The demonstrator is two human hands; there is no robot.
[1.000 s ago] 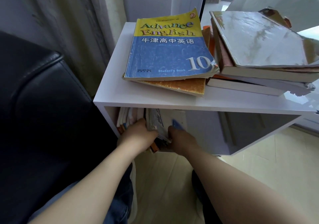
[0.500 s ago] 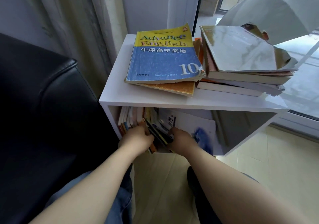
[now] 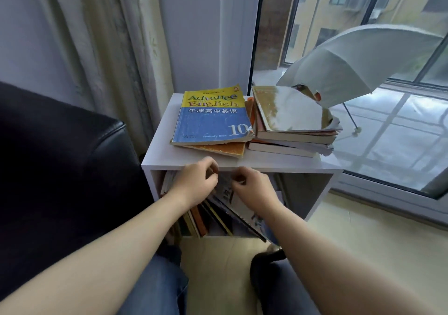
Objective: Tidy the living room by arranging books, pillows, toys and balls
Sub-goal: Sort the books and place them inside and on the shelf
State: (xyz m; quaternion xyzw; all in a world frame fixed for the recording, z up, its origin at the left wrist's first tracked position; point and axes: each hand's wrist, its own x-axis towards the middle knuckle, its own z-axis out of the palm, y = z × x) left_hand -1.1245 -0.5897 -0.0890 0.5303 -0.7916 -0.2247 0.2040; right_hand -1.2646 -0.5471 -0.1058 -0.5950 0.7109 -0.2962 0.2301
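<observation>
"Starting at the left, what was there?"

"A black leather sofa arm (image 3: 60, 157), with a pale patterned curtain (image 3: 97, 47) hanging behind it. Just beside the sofa stood a small white wooden side cabinet (image 3: 303, 168)."

"And the books?"

"On its tabletop (image 3: 162, 153) lay a blue-and-yellow paperback English textbook (image 3: 211, 120), resting on a thin orange-covered book (image 3: 223, 148). Touching them on the right was a stack of thick worn books (image 3: 291, 130), the top one with a glossy cover. In the open shelf under the tabletop, a row of thin books and magazines (image 3: 218, 215) stood slanted."

"What of the hands?"

"The left hand (image 3: 194, 183) hovered in front of the tabletop's front edge, fingers curled in, its grip narrow and holding nothing I could see. The right hand (image 3: 254, 188) was near it but apart, curled the same way, its grip narrow and empty as well. Both were in front of the shelf opening, above the slanted row."

"Further right?"

"An open white fabric umbrella (image 3: 363, 57) sat beyond the stack, by the large glass window (image 3: 400, 145)."
</observation>
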